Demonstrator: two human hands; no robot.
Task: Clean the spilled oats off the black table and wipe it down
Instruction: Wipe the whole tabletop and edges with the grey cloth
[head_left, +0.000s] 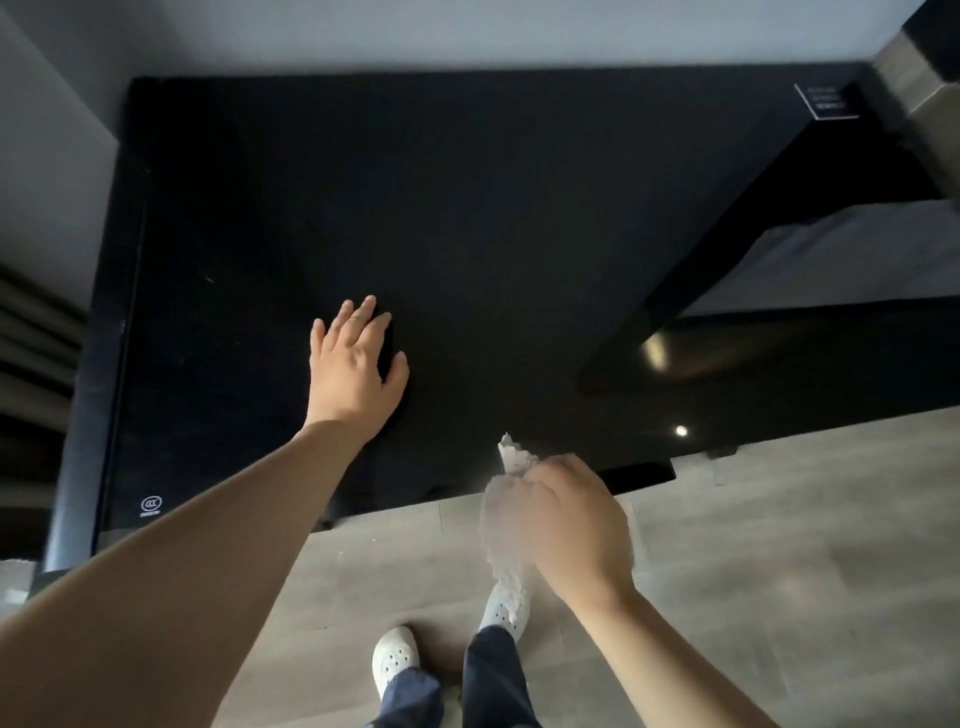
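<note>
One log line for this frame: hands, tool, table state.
left hand: flat on black table | right hand: grips crumpled white tissue by near edge | oats: none plainly visible

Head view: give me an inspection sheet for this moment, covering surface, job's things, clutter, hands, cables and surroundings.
Surface: black table, no oats visible; one faint pale fleck toward its left side.
Job's things: crumpled white paper towel at the table's near edge, partly blurred.
Clutter: a printed label at the far right corner; a round mark at the near left corner.
Hands: left hand laid on the table, fingers straight; right hand curled round the paper towel.
Cables: nothing seen.
Surroundings: grey floor, pale wall, the person's white shoes.
</note>
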